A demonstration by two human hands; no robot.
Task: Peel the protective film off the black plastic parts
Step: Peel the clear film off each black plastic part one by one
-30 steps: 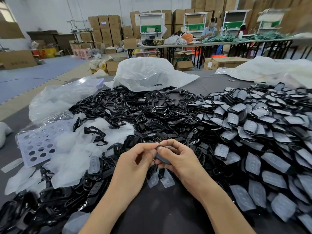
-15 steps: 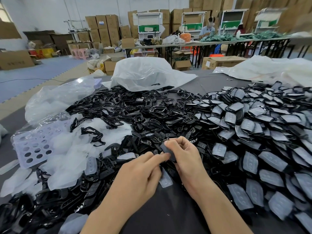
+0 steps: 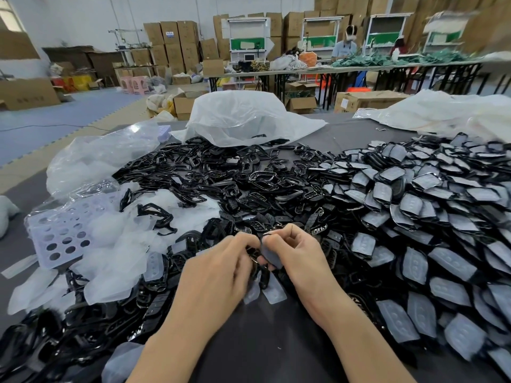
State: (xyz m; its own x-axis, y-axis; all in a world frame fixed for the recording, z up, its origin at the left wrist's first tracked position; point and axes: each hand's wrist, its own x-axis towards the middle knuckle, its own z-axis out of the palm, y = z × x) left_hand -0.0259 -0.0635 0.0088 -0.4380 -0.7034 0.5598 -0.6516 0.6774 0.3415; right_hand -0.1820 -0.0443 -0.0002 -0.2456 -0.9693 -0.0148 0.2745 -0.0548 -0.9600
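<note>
Risk: peel could be tearing short if L hand (image 3: 218,275) is yanking too fast; w/ weak pinch, filmed black part (image 3: 270,257) could be slipping away. Hands are meeting together, fingers curled: R hand (image 3: 297,258) is pinching the part, L hand is picking at its edge, well right of perforated tray (image 3: 59,239).

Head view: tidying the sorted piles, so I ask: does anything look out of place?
Yes. A stray black plastic frame lies on the heap of peeled film on the left, outside the bare-frame pile; another sits just beyond it.
</note>
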